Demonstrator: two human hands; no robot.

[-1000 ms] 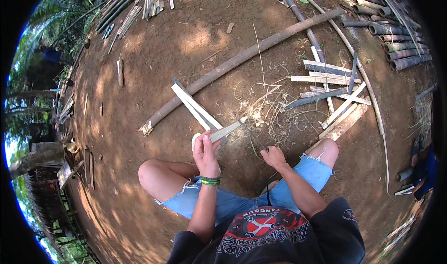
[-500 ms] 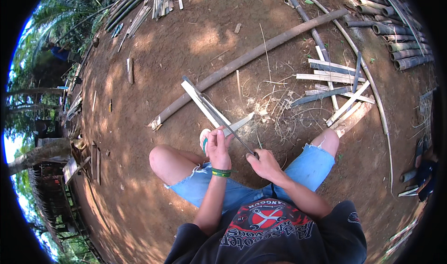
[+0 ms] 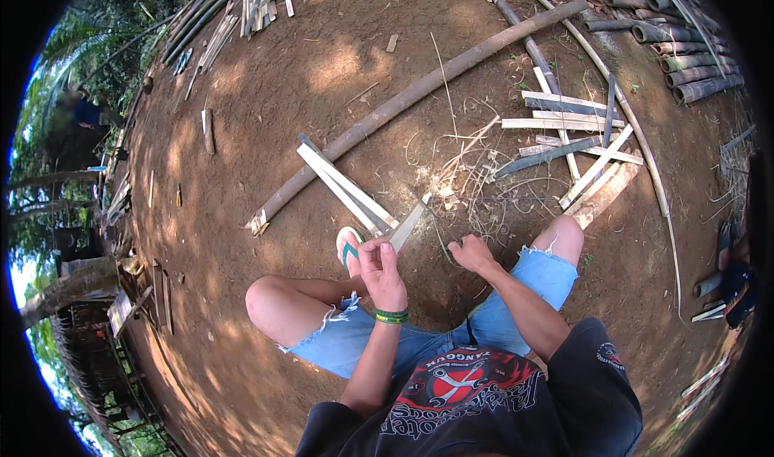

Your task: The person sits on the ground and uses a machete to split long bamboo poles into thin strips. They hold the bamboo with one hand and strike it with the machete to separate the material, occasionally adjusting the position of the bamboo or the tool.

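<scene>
My left hand (image 3: 380, 275) is closed on a short, pale bamboo strip (image 3: 409, 224), which points up and away to the right over the ground. My right hand (image 3: 474, 255) is closed around the handle of a long, thin-bladed knife; its blade (image 3: 440, 235) shows only as a faint narrow line beside the strip's tip. Just beyond my left hand, pale split bamboo pieces (image 3: 343, 185) lean with their far ends on a long bamboo pole (image 3: 419, 98).
Curly shavings (image 3: 476, 171) litter the ground ahead of my right hand. A crisscross pile of split bamboo (image 3: 564, 122) lies at right, near my knee. Cut bamboo tubes (image 3: 693, 66) are stacked at far right. A sandalled foot (image 3: 350, 247) rests beside my left hand.
My right hand has moved away and slightly right, swinging the knife blade off the leaning pieces toward the bamboo strip's tip. My left hand keeps hold of the strip, now tilted more steeply.
</scene>
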